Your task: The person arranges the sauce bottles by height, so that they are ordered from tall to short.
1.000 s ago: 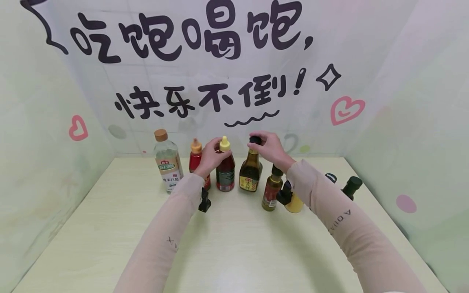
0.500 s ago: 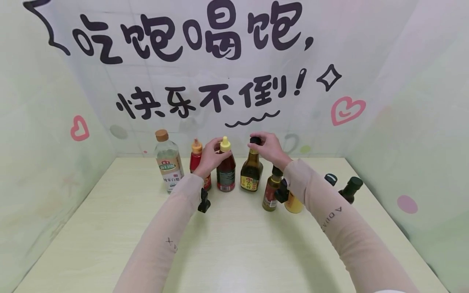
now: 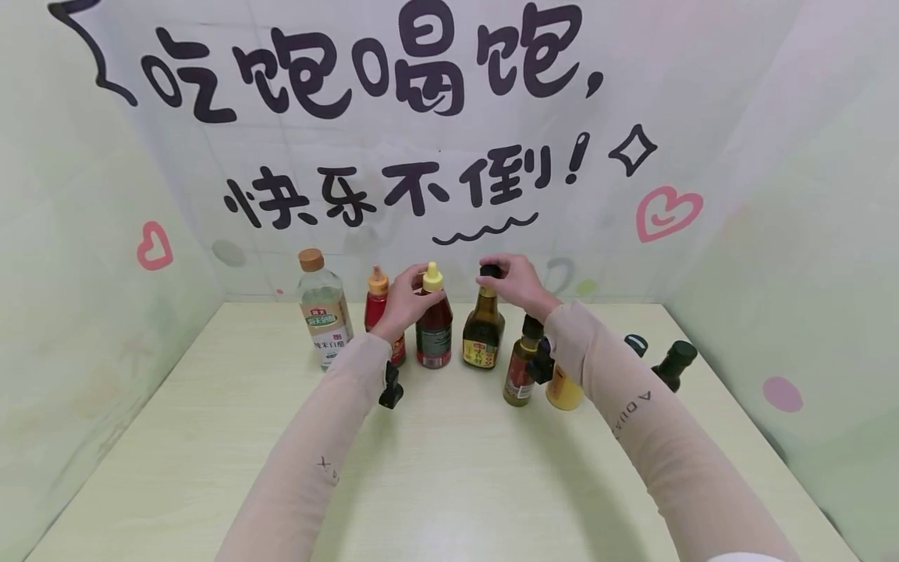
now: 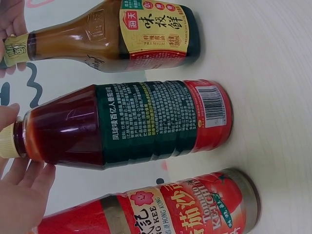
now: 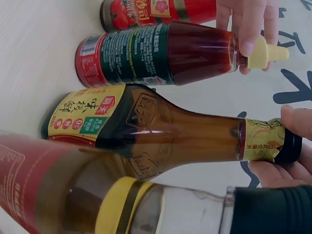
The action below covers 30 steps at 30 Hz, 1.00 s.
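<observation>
In the head view, my left hand [image 3: 406,303] holds the neck of a dark red ketchup bottle [image 3: 434,336] with a yellow nozzle cap. The left wrist view shows fingers [image 4: 34,178] and thumb around that neck, just below the cap. With my right hand [image 3: 520,282] I pinch the black cap of a brown soy sauce bottle [image 3: 482,332] with a yellow label. Its cap [image 5: 288,146] lies between thumb and fingers in the right wrist view. Both bottles stand upright on the table, side by side with a small gap.
A red ketchup bottle [image 3: 375,300] and a clear vinegar bottle [image 3: 325,316] stand left of my hands. On the right are a red-labelled bottle [image 3: 518,375], a yellow container [image 3: 564,390] and dark-capped bottles [image 3: 677,361], partly behind my sleeve. A printed wall [image 3: 435,250] closes the back.
My right forearm has shifted slightly left, and the head view has drifted a little. Both hands keep their holds, and the bottles stay where they stood.
</observation>
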Tool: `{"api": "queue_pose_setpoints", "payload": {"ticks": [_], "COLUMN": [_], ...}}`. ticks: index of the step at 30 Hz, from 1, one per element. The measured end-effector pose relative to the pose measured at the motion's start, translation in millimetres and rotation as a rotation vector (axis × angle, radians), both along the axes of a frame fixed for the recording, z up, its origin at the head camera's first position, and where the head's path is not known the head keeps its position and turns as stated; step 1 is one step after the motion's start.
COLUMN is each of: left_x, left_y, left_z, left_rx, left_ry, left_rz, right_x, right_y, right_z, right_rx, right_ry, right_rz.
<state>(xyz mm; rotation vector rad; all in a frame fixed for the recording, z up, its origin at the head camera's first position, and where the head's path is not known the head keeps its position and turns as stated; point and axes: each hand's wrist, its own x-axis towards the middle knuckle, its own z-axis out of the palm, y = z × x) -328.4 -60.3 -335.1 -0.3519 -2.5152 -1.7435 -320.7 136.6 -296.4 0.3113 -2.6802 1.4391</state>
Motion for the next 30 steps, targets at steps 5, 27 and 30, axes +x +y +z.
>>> {"api": "queue_pose_setpoints", "payload": {"ticks": [5,27,30], "left_x": [0.2,-0.9,-1.2], "left_y": [0.7,0.2,0.0], "left_z": [-0.4,0.2,-0.4], "left_rx": [-0.007,-0.012,-0.012], "left_ry": [-0.005,-0.003,0.0], "left_rz": [-0.001,-0.008,-0.008], "right_x": [-2.4,-10.0,-10.0], "right_y": [2.4,9.6,9.5], "right_z": [-1.1,-0.1,-0.6], "right_rx": [0.018,-0.005,-0.006], "right_ry": [-0.015,-0.092,-0.088], "right_rz": [0.024,0.091,0.099]}}
